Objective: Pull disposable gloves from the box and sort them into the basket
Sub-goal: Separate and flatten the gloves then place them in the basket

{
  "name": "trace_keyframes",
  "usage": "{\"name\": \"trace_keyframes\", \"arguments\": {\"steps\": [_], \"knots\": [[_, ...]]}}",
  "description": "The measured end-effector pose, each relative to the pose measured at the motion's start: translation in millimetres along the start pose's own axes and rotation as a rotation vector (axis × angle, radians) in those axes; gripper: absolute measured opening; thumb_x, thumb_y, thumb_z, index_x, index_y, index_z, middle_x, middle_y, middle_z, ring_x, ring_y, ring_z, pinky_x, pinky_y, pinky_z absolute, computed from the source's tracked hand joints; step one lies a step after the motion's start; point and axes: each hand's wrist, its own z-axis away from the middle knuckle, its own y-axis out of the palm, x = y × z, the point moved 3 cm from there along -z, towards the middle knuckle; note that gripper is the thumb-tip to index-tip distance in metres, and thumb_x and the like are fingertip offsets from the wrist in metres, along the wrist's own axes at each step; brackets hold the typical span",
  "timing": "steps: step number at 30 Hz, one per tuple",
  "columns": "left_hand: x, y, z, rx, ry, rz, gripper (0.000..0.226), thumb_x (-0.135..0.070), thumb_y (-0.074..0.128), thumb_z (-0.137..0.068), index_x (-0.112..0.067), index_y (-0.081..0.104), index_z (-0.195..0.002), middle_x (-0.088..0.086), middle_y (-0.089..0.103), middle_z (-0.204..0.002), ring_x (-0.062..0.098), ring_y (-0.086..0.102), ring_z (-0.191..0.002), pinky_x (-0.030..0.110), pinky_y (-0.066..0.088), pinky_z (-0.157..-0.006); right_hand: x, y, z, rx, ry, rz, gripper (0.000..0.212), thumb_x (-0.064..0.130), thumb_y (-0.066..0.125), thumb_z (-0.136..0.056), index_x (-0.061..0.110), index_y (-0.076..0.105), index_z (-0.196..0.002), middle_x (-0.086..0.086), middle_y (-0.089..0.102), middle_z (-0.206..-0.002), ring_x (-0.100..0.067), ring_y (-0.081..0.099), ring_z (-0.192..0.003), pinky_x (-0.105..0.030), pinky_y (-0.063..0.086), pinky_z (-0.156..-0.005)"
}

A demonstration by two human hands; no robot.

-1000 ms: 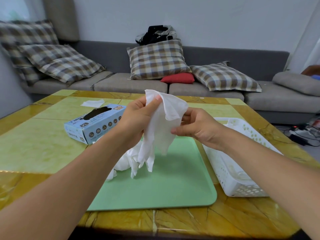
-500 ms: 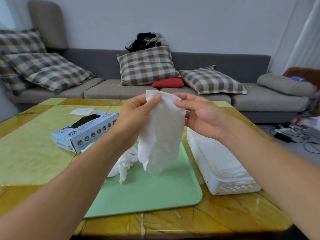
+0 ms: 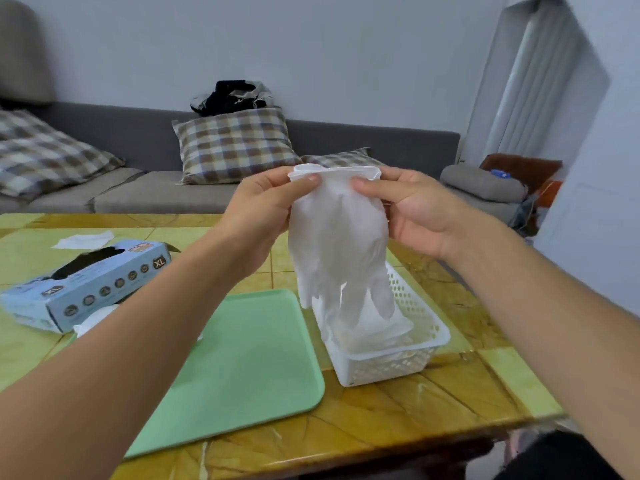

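Observation:
A white translucent disposable glove (image 3: 337,237) hangs flat, cuff up, with its fingers dangling just above the white perforated basket (image 3: 420,327). My left hand (image 3: 263,216) pinches the cuff's left corner and my right hand (image 3: 412,209) pinches its right corner. Several gloves lie in the basket (image 3: 377,332). The light-blue glove box (image 3: 86,284), marked XL, lies on the table at the left with its dark opening facing up. A crumpled white glove (image 3: 93,322) peeks out beside my left forearm at the tray's left edge.
A mint-green tray (image 3: 249,362) lies between the box and the basket on the yellow-green table (image 3: 450,393). A white scrap (image 3: 85,239) sits behind the box. A grey sofa with plaid cushions (image 3: 235,145) runs along the far side. The table's right edge is close to the basket.
The glove has been spread flat between both hands and carried right, from above the tray to above the basket. The view has swung to the right.

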Motion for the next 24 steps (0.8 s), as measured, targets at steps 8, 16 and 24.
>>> {"name": "trace_keyframes", "arguments": {"steps": [8,16,24], "knots": [[-9,37,-19,0.013,0.007,-0.147,0.019,-0.022,0.066,-0.096,-0.007,0.075,-0.105,0.012,0.077,-0.102,0.018,0.07,-0.078,0.031,0.054,-0.069,15,-37,12,-0.056,0.068,-0.103,0.056,0.028,0.069,-0.087,0.006,0.06,-0.138,-0.004,0.07,-0.099,-0.02,0.063,-0.094,-0.036,0.05,-0.096],[-3,43,-26,0.037,-0.09,-0.183,0.017,-0.021,0.071,-0.092,-0.009,0.077,-0.103,0.008,0.078,-0.098,0.014,0.072,-0.076,0.024,0.058,-0.063,7,-57,8,-0.001,0.071,-0.082,0.038,0.018,0.07,-0.077,0.009,0.066,-0.113,-0.004,0.07,-0.096,-0.015,0.063,-0.085,-0.024,0.056,-0.081],[-13,49,-35,0.169,-0.127,-0.238,0.011,-0.017,0.078,-0.084,-0.01,0.075,-0.092,0.002,0.077,-0.084,0.011,0.072,-0.073,0.021,0.056,-0.059,18,-77,13,0.033,0.047,-0.014,0.051,0.009,0.066,-0.084,0.0,0.061,-0.134,-0.01,0.07,-0.111,-0.016,0.069,-0.089,-0.027,0.061,-0.078]]}}
